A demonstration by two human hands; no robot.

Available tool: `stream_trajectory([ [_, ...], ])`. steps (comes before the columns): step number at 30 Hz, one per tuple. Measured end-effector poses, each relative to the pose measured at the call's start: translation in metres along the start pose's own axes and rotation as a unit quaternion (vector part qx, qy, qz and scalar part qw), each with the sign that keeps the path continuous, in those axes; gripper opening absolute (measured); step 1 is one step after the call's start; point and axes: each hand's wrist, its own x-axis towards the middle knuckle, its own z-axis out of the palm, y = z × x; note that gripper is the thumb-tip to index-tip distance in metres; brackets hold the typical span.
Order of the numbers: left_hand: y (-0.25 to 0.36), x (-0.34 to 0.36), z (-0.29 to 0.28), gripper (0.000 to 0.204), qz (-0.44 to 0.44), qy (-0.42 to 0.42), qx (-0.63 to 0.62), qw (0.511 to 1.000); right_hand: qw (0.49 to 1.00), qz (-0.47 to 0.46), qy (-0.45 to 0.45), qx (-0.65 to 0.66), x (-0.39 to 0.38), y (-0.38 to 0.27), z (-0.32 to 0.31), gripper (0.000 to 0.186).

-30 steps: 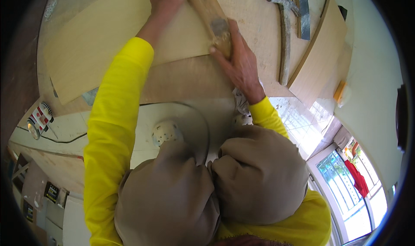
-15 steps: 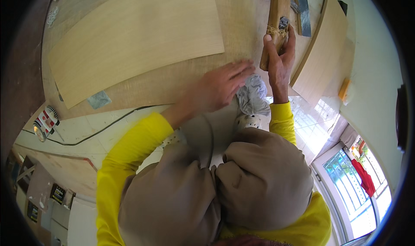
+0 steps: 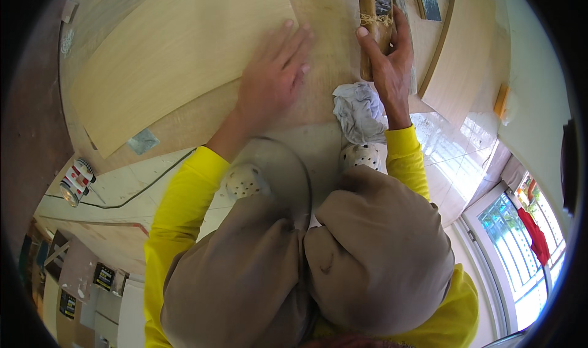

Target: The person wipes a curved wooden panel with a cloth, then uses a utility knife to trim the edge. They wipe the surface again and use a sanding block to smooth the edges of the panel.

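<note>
My left hand (image 3: 272,72), blurred, has fingers stretched out, at the right side of a pale curved wood sheet (image 3: 177,54) on a plywood board (image 3: 324,42). My right hand (image 3: 395,69) grips a wooden hand plane (image 3: 371,54) with a dark metal piece and curly shavings at its middle, at the upper right. Just below and left of that hand lies a crumpled whitish rag (image 3: 358,115) at the board's near edge. A hammer (image 3: 411,48) is partly hidden behind the plane and my right hand.
Another curved wood piece (image 3: 459,54) and a dark-faced strip (image 3: 427,2) lie at right, near an orange-handled tool (image 3: 503,103). A small grey square (image 3: 143,141) sits at the left edge. A red-white power tool (image 3: 78,183) and cable (image 3: 141,195) are on the tiled floor, lower left.
My left hand came down from the far top, then moved up and left onto the sheet. My right hand carried the plane from the sheet toward the right, now farther up.
</note>
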Motion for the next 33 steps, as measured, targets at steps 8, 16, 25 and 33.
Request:
stream_trajectory([
  [8,0.001,-0.018,-0.004,0.049,0.057,0.026,-0.073,0.995,1.000,0.004,-0.004,-0.008,-0.006,0.005,-0.005,0.090],
  [16,-0.027,0.024,-0.016,0.033,0.080,0.046,-0.030,0.995,0.998,0.010,-0.022,-0.056,-0.011,0.010,-0.010,0.093],
  [25,-0.024,0.032,-0.006,0.025,0.081,0.089,-0.010,0.993,0.998,0.001,-0.024,-0.055,-0.017,0.021,-0.011,0.090],
  [33,-0.021,0.034,-0.005,0.034,0.078,0.108,-0.016,0.991,0.997,-0.012,-0.066,-0.045,-0.026,0.015,0.001,0.088],
])
